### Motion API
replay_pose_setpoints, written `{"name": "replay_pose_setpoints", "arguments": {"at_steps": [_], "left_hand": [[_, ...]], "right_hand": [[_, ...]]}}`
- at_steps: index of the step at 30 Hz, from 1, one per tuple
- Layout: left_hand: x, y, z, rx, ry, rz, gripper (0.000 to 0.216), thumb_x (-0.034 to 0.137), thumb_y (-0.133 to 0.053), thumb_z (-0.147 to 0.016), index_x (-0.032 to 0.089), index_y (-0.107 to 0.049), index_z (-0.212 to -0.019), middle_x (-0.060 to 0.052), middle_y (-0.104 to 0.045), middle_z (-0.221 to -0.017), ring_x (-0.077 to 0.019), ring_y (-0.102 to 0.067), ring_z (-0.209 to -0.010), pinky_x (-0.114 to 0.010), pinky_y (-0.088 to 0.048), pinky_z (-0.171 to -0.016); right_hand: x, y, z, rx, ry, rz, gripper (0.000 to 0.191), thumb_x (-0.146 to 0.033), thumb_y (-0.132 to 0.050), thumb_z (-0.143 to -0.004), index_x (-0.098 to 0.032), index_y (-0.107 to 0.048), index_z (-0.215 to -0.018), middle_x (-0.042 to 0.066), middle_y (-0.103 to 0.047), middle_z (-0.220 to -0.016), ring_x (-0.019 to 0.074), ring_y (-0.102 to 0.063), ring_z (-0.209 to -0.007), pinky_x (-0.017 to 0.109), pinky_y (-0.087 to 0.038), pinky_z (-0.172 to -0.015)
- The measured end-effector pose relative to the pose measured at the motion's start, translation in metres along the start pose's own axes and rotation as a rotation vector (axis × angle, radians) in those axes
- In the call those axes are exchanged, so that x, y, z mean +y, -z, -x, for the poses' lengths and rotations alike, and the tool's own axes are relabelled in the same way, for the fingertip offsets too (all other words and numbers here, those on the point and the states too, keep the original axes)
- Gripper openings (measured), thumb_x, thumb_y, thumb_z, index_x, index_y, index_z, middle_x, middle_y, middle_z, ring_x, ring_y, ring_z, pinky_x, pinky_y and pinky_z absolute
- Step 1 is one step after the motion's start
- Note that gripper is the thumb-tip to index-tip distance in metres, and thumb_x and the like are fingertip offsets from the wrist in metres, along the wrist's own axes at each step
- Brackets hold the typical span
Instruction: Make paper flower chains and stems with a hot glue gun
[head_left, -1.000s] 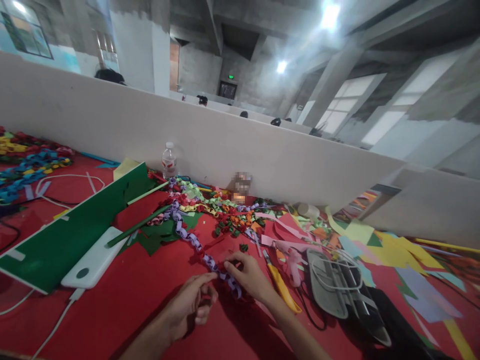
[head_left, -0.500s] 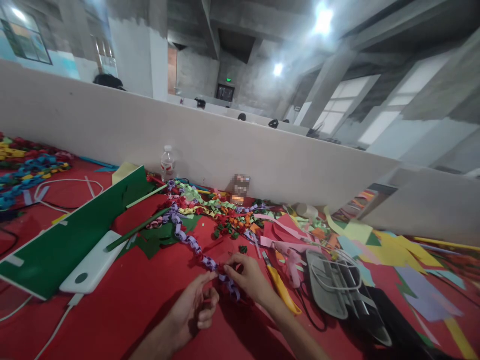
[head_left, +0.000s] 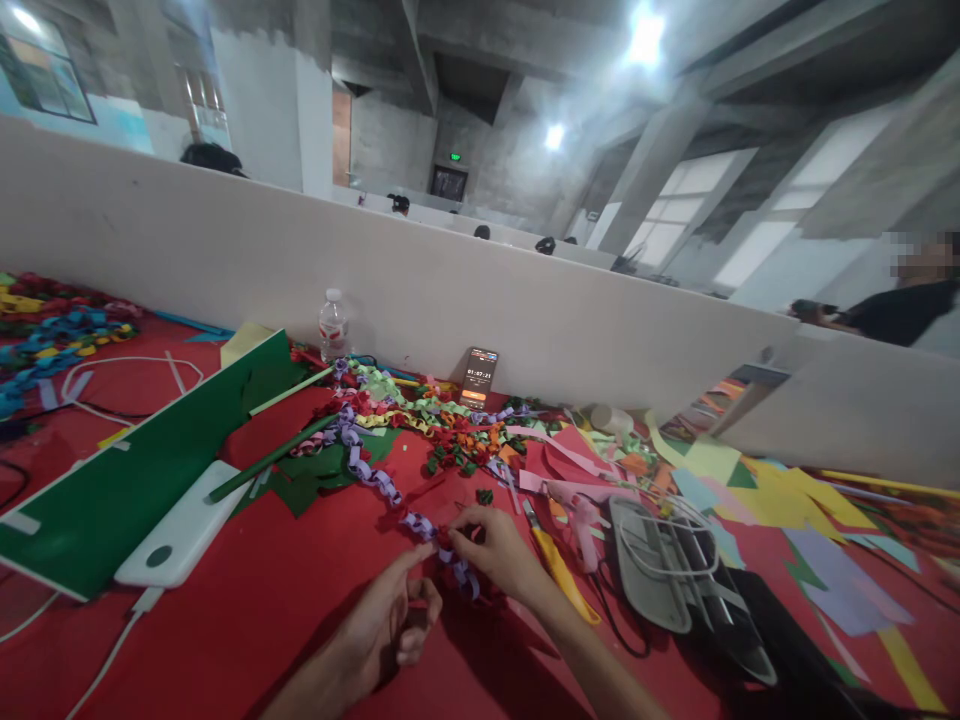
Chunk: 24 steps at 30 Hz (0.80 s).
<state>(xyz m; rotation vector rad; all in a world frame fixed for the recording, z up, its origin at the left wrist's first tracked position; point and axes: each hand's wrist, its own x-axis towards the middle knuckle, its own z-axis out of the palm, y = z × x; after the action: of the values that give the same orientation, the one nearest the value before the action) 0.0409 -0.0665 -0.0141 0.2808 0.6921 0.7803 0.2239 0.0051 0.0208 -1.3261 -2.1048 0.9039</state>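
A chain of purple paper links with a few red ones (head_left: 384, 487) runs from the heap down to my two hands. My right hand (head_left: 493, 552) is closed, its thumb and finger pinching the chain at a red link near its lower end. From the left, my left hand (head_left: 390, 610) meets the same spot, gripping the chain at its stretched-out fingertips while the other fingers curl loosely below. The last purple links (head_left: 461, 575) hang partly hidden between and below the hands. Exactly where the left fingertips grip is hard to make out.
Left are a green board (head_left: 150, 470) and a white power bank (head_left: 184, 530) with cable. Right lie a yellow utility knife (head_left: 562, 570), pink glue gun (head_left: 585, 525) and grey tray (head_left: 649, 580). A phone (head_left: 478, 378), bottle (head_left: 332, 325) and paper-chain heap line the partition (head_left: 570, 320).
Both hands stay almost still on the chain. The view has shifted slightly, and a person has come into sight beyond the partition at far right. The phone's screen is now readable.
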Motion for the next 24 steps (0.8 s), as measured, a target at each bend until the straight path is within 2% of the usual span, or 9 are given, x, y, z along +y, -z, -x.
{"name": "replay_pose_setpoints", "arguments": {"at_steps": [7, 12, 18, 22, 24], "left_hand": [[-0.001, 0.001, -0.001, -0.01, -0.004, -0.012, 0.057, 0.048, -0.058, -0.089, 0.023, -0.044, -0.139, 0.007, -0.058, -0.061, -0.0054, -0.034, -0.032, -0.018, -0.018, -0.035], [-0.003, 0.002, 0.005, -0.032, -0.059, 0.012, 0.062, 0.043, -0.067, -0.083, 0.022, -0.046, -0.137, 0.004, -0.064, -0.071, -0.0047, -0.038, -0.035, -0.018, -0.023, -0.037], [-0.005, 0.009, 0.01, 0.051, -0.097, -0.064, 0.068, 0.047, -0.069, -0.083, 0.021, -0.043, -0.14, 0.0, -0.067, -0.078, -0.0063, -0.043, -0.038, -0.019, -0.025, -0.035], [-0.012, 0.02, 0.009, 0.046, -0.163, -0.198, 0.061, 0.055, -0.071, -0.08, 0.021, -0.055, -0.128, -0.001, -0.067, -0.081, -0.0065, -0.045, -0.037, -0.02, -0.029, -0.034], [-0.005, 0.028, 0.016, 0.051, -0.21, -0.353, 0.054, 0.061, -0.066, -0.082, 0.02, -0.062, -0.116, -0.002, -0.067, -0.079, -0.0082, -0.047, -0.038, -0.022, -0.033, -0.036]], "right_hand": [[0.001, 0.002, 0.0, -0.021, -0.007, 0.012, 0.019, -0.02, -0.058, -0.083, -0.016, -0.076, -0.08, 0.003, -0.075, -0.076, 0.0165, -0.066, -0.069, 0.023, -0.047, -0.063], [0.002, 0.006, -0.002, -0.049, -0.026, -0.001, 0.019, -0.022, -0.058, -0.084, -0.015, -0.076, -0.081, 0.004, -0.075, -0.078, 0.0157, -0.066, -0.069, 0.022, -0.047, -0.062], [0.001, 0.0, -0.001, -0.07, -0.037, -0.038, 0.02, -0.018, -0.056, -0.08, -0.015, -0.075, -0.077, 0.003, -0.074, -0.073, 0.0156, -0.065, -0.066, 0.022, -0.046, -0.061], [-0.001, -0.001, -0.002, -0.037, -0.047, -0.017, 0.02, -0.022, -0.056, -0.082, -0.016, -0.075, -0.078, 0.004, -0.075, -0.077, 0.0178, -0.066, -0.07, 0.024, -0.047, -0.064], [-0.005, 0.003, 0.0, -0.016, -0.039, 0.002, 0.022, -0.027, -0.056, -0.085, -0.016, -0.074, -0.08, 0.005, -0.075, -0.08, 0.019, -0.067, -0.072, 0.026, -0.047, -0.065]]}}
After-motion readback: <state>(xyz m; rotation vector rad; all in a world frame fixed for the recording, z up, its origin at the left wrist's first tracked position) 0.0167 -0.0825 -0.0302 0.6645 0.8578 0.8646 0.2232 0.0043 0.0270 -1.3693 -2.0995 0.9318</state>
